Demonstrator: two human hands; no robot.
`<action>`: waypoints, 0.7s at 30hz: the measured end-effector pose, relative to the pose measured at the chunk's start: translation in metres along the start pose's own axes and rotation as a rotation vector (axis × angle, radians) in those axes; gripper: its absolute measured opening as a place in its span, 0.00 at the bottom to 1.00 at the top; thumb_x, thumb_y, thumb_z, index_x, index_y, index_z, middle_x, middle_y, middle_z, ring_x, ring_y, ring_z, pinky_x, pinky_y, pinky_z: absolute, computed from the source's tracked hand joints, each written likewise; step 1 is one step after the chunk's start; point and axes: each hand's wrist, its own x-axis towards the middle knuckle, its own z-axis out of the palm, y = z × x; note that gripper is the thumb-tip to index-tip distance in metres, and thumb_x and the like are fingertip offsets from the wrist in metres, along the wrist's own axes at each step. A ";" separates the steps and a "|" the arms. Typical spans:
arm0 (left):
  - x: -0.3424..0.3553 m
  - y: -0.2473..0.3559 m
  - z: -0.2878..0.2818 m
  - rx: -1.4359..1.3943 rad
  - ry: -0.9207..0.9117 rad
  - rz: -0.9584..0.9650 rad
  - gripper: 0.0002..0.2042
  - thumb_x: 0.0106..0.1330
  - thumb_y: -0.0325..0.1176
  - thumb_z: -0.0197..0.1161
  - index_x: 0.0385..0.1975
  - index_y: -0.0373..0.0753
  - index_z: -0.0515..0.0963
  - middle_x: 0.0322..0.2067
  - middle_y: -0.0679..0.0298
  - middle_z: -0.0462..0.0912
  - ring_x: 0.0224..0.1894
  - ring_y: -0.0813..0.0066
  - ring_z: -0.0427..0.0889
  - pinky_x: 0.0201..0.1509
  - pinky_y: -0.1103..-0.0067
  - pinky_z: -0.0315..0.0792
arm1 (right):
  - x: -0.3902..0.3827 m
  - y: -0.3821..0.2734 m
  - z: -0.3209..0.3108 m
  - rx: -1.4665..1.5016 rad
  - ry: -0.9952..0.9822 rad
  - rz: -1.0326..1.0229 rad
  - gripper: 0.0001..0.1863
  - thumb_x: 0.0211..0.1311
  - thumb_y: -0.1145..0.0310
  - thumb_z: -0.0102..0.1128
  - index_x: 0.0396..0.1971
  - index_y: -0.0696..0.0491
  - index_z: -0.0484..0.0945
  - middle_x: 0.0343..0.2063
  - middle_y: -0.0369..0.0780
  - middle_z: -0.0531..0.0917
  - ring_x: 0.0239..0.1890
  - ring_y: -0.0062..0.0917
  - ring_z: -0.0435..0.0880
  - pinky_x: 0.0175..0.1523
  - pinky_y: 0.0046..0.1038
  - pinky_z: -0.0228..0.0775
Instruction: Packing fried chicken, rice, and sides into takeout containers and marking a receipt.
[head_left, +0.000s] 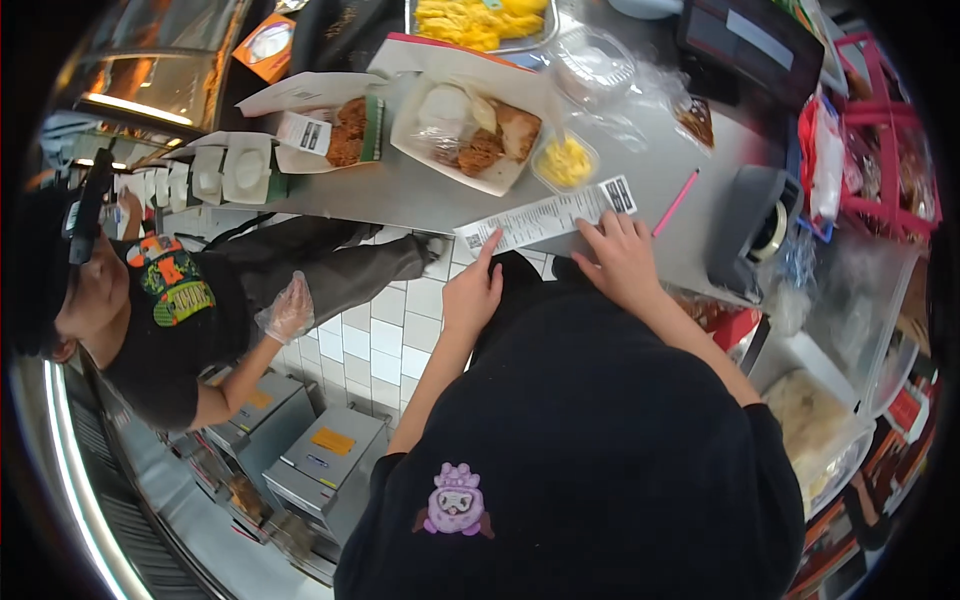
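Observation:
A long white receipt point(540, 222) lies slantwise along the near edge of the metal counter. The stretched index finger of my left hand point(475, 295) touches its left part; the other fingers of that hand are partly curled and hard to make out. On the receipt's right part rest the spread fingertips of my right hand point(622, 258). Just beyond the paper is a clear cup of yellow food point(565, 162). An open carton point(475, 125) behind it holds fried chicken and a wrapped white portion. A pink pen point(677, 202) lies right of my right hand.
Another open carton with fried chicken point(348, 132) stands left, beside a row of small cartons point(245, 172). A gloved co-worker's hand point(288, 308) is at left. Toward the right are a tape dispenser point(755, 225), a dark screen point(750, 45) and a clear lid point(592, 65).

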 end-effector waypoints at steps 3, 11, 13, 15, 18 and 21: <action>0.002 0.004 0.002 -0.031 0.013 -0.006 0.29 0.69 0.36 0.60 0.70 0.65 0.64 0.17 0.61 0.79 0.21 0.59 0.81 0.26 0.66 0.74 | 0.003 0.000 -0.005 -0.018 -0.038 -0.021 0.23 0.53 0.60 0.71 0.50 0.48 0.78 0.39 0.40 0.74 0.46 0.33 0.74 0.48 0.36 0.62; -0.007 0.009 0.016 -0.142 0.141 0.000 0.25 0.71 0.36 0.60 0.68 0.64 0.68 0.16 0.61 0.76 0.20 0.58 0.79 0.27 0.65 0.72 | -0.004 0.005 -0.005 -0.029 -0.030 -0.043 0.20 0.55 0.61 0.69 0.47 0.48 0.79 0.39 0.39 0.75 0.47 0.33 0.74 0.49 0.35 0.62; -0.005 0.011 0.014 -0.247 0.093 -0.071 0.25 0.72 0.38 0.60 0.68 0.64 0.68 0.16 0.61 0.75 0.19 0.58 0.78 0.27 0.66 0.71 | -0.002 0.005 -0.005 -0.037 -0.021 -0.039 0.18 0.55 0.62 0.69 0.46 0.48 0.79 0.39 0.39 0.75 0.47 0.33 0.74 0.49 0.35 0.62; -0.004 0.010 0.018 -0.267 0.114 -0.056 0.24 0.72 0.38 0.59 0.68 0.61 0.69 0.14 0.62 0.72 0.17 0.62 0.74 0.26 0.69 0.69 | 0.001 0.006 -0.003 -0.051 -0.009 -0.038 0.17 0.56 0.62 0.68 0.45 0.48 0.79 0.39 0.39 0.75 0.47 0.33 0.74 0.49 0.35 0.62; -0.007 0.007 0.023 -0.458 0.110 -0.114 0.23 0.73 0.37 0.58 0.68 0.56 0.69 0.11 0.64 0.65 0.14 0.74 0.66 0.24 0.75 0.63 | -0.001 0.004 0.002 -0.035 -0.002 -0.030 0.15 0.57 0.63 0.67 0.44 0.48 0.79 0.37 0.38 0.75 0.46 0.33 0.74 0.48 0.35 0.62; -0.007 0.005 0.030 -0.603 0.100 -0.159 0.23 0.74 0.37 0.58 0.68 0.55 0.69 0.11 0.66 0.66 0.15 0.78 0.65 0.24 0.76 0.62 | 0.000 0.003 0.003 -0.024 0.019 -0.020 0.14 0.58 0.64 0.66 0.44 0.47 0.80 0.37 0.38 0.75 0.45 0.32 0.74 0.48 0.35 0.62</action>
